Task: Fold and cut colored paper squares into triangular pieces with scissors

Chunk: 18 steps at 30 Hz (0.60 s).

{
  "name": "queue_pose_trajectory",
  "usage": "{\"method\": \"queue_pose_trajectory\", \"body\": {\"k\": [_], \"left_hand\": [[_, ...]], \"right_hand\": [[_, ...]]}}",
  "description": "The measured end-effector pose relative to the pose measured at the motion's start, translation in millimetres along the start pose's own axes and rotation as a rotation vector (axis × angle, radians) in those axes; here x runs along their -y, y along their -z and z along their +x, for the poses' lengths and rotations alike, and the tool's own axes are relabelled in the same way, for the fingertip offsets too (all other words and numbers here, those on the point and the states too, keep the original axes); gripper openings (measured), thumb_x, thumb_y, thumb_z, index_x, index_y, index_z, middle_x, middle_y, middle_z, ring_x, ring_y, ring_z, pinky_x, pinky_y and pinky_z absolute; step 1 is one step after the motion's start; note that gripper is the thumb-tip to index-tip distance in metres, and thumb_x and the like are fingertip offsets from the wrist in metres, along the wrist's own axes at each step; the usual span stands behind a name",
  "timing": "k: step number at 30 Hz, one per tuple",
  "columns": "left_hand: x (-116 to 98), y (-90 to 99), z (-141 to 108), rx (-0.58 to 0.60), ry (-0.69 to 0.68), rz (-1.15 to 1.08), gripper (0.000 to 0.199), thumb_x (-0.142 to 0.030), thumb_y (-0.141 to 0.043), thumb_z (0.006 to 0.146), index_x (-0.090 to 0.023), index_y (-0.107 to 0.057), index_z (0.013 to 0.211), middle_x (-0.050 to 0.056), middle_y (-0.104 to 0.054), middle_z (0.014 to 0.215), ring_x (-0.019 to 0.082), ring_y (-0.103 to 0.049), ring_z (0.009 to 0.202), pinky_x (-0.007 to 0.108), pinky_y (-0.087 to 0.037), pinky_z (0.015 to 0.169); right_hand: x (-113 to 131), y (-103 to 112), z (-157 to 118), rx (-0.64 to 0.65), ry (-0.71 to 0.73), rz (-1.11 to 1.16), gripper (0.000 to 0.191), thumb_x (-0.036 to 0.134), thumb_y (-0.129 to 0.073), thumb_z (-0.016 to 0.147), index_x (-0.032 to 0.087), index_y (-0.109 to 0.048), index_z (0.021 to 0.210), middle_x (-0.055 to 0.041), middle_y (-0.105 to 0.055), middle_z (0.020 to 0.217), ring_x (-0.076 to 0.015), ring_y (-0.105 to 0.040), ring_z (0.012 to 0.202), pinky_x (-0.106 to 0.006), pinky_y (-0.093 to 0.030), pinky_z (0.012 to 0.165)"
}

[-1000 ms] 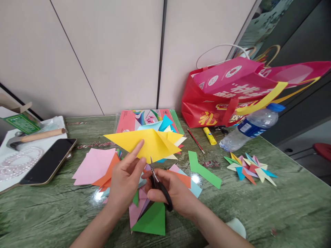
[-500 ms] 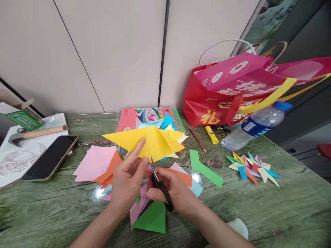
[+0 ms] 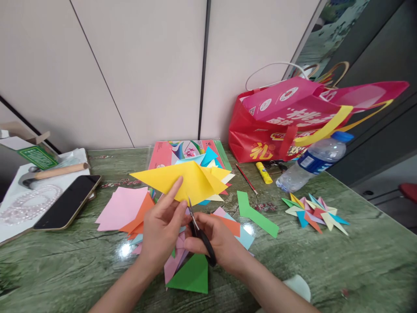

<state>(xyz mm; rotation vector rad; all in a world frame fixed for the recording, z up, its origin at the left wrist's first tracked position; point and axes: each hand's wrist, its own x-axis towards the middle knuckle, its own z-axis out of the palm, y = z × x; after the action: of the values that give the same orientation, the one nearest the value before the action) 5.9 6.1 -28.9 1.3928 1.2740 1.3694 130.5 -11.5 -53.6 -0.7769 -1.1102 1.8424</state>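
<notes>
My left hand [image 3: 164,221] pinches a folded sheet of yellow paper [image 3: 163,176] by its lower edge, thumb in front and index finger stretched along its face. The paper is held up above the table, its long point to the left. In my right hand [image 3: 221,243] is a pair of scissors [image 3: 203,239] with black handles. Their blades point up at the lower edge of the yellow paper, by my left thumb. Below the hands lie a green paper piece [image 3: 195,276] and several pink and purple pieces, partly hidden by my fingers.
Pink paper sheets [image 3: 122,206] lie left of my hands, and a bent green strip [image 3: 257,217] lies right. Farther right are paper stars [image 3: 316,211], a glue stick [image 3: 263,172], a pencil [image 3: 246,179], a plastic bottle [image 3: 312,163] and a red bag [image 3: 254,130]. A phone [image 3: 68,202] and hammer [image 3: 60,171] lie left.
The view has shifted slightly, so the bag and bottle appear a little lower and farther left. The right part of the yellow paper has turned slightly; both hands keep their hold.
</notes>
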Motion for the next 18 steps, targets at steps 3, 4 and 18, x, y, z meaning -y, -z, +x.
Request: {"method": "queue_pose_trajectory", "body": {"k": [3, 4, 18], "left_hand": [[-0.2, -0.3, 0.7, 0.002, 0.013, -0.007, 0.049, -0.026, -0.061, 0.076, -0.024, -0.052, 0.124, -0.005, -0.049, 0.06, 0.007, -0.041, 0.054, 0.015, -0.049, 0.055], [-0.2, -0.4, 1.0, 0.002, 0.014, -0.005, 0.049, -0.026, -0.061, 0.076, -0.024, -0.052, 0.124, -0.005, -0.05, 0.06, 0.007, -0.041, 0.054, 0.015, -0.049, 0.054], [-0.8, -0.2, -2.2, -0.003, -0.015, -0.018, 0.049, -0.025, -0.062, 0.076, -0.024, -0.052, 0.124, -0.005, -0.048, 0.059, 0.007, -0.042, 0.054, 0.013, -0.047, 0.051]], "right_hand": [[0.5, 0.0, -0.8, -0.002, -0.001, -0.001, 0.034, 0.033, -0.076, 0.064, 0.014, -0.055, 0.082, 0.0044, -0.047, 0.066, -0.0073, -0.042, 0.058, -0.02, -0.032, 0.054], [0.9, -0.1, -1.0, -0.001, -0.002, 0.001, 0.034, 0.033, -0.076, 0.063, 0.014, -0.055, 0.082, 0.0044, -0.047, 0.066, -0.0073, -0.042, 0.058, -0.02, -0.032, 0.054], [2.5, -1.4, -0.5, -0.013, 0.0, -0.004, 0.034, 0.036, -0.076, 0.062, 0.016, -0.054, 0.079, 0.005, -0.048, 0.064, -0.0087, -0.046, 0.057, -0.021, -0.036, 0.054]]}}
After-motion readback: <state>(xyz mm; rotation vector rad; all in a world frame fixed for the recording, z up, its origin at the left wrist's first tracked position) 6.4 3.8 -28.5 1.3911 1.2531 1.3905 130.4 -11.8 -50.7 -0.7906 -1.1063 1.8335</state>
